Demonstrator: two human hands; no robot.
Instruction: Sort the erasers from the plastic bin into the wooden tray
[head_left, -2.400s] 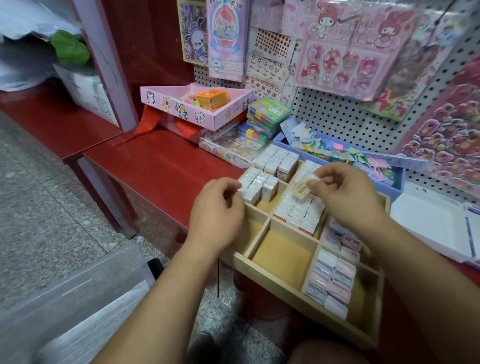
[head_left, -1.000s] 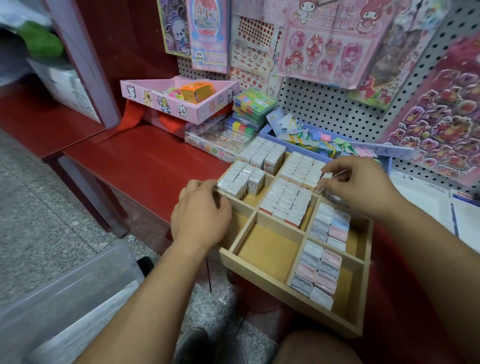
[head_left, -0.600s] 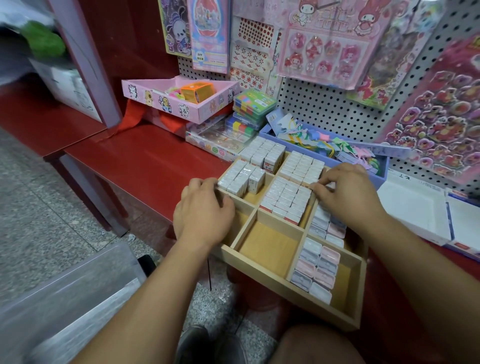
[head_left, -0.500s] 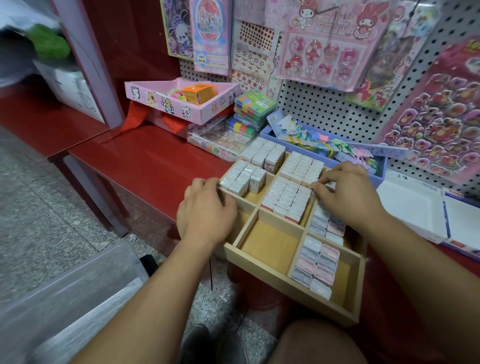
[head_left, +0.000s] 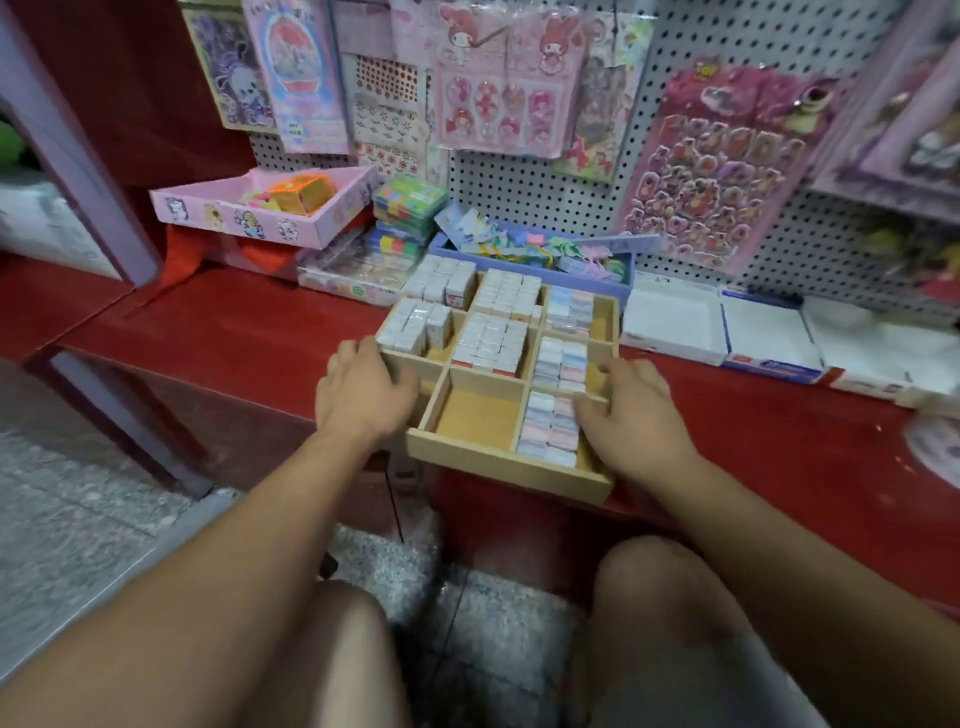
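**Head view, soft and smeared toward the edges.**

**Hidden or unclear.** The near-left compartment of the tray (head_left: 498, 465) lies under the left hand (head_left: 366, 389), and that hand's fingertips cannot be seen. The right hand (head_left: 631, 415) covers part of the tray's right wall. The print on the eraser wrappers is too blurred to read. Goods far to the right of the tray are smeared and cut by the frame.

**Setting.** The tray sits at the front edge of a red shelf (head_left: 234, 332).
- Just behind the tray is a blue box (head_left: 540, 249) of coloured pieces.
- Behind that box is a pegboard (head_left: 519, 192) hung with sticker sheets (head_left: 498, 78).
- Behind and left of the tray is a pink box (head_left: 260, 215).
- Right of the tray are white boxes (head_left: 670, 317).
- Below the tray are a speckled grey floor (head_left: 78, 493) and the person's bare knees (head_left: 675, 623).

**Erasers and fingers.** White-wrapped erasers (head_left: 491, 338) fill the far and middle compartments of the tray's left and centre columns. Pastel ones fill all three compartments of the right column. The near-centre compartment shows its bare bottom.
- The left hand grips the tray, with its fingers curled over the left wall into the near-left compartment. The white erasers lie just beyond its knuckles.
- The right hand reaches across the right wall with its fingers loosely extended. Its tips touch the pastel erasers in the near-right compartment and hold none.
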